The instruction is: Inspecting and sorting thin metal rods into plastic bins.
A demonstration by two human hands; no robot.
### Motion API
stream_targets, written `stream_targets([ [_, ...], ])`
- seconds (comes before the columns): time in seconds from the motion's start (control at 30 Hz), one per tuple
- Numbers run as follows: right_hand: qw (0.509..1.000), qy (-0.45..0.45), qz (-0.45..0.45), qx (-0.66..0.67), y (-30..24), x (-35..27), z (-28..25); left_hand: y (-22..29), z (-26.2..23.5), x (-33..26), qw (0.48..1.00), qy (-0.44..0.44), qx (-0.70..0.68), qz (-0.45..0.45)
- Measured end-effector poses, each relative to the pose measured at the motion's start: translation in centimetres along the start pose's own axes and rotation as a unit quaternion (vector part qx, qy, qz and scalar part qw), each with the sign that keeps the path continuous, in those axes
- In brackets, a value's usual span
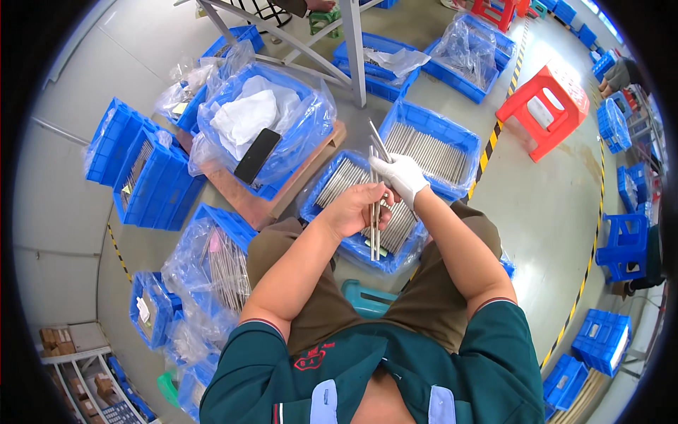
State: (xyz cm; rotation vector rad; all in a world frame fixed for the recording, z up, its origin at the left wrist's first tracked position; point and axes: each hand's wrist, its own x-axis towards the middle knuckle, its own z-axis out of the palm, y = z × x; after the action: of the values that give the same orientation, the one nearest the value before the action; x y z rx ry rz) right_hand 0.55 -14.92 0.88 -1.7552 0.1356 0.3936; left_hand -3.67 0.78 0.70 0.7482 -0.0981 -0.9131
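My left hand (355,210) is bare and closed around a few thin silvery metal rods (375,240), which stick out below the fingers. On my right hand (401,177) is a white glove; its fingers are closed on metal rods (379,141) slanting up to the left. The two hands meet, so the rods overlap between them and their exact number is hard to make out. Beneath the hands, a blue crate (308,213) lined with clear plastic holds many similar rods. Just beyond it to the right, another blue crate (472,145) is filled with rods in rows.
A black phone (258,157) lies on a plastic-lined crate (300,85) set on a wooden pallet (244,205). At left are stacked blue crates (152,184) and a bagged crate of rods (229,265). A red stool (547,109) stands right; a grey metal frame (353,53) rises ahead.
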Motion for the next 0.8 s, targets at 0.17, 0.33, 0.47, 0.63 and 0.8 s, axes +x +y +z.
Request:
stream_targets([
  [0.17, 0.998, 0.011, -0.013, -0.061, -0.3, 0.4, -0.1, 0.0, -0.6, -0.1, 0.996, 0.059, 0.045, 0.045],
  [0.33, 0.989, 0.029, -0.048, -0.136, -1.1, -1.0, -0.8, 1.4, -2.5, 0.5, 0.973, 0.186, 0.01, 0.137],
  [0.47, 0.997, -0.07, 0.007, 0.005, -1.0, -2.8, -0.4, 2.4, -3.3, 0.9, 0.941, 0.232, -0.052, 0.24],
  [0.63, 0.996, -0.076, -0.003, -0.04, -0.8, -3.2, 0.1, 1.7, -2.7, 1.6, 0.947, 0.193, -0.089, 0.241],
  [0.8, 0.994, -0.092, 0.011, 0.049, -1.3, -3.4, 0.3, 1.1, -2.1, 2.1, 0.952, 0.191, -0.101, 0.217],
])
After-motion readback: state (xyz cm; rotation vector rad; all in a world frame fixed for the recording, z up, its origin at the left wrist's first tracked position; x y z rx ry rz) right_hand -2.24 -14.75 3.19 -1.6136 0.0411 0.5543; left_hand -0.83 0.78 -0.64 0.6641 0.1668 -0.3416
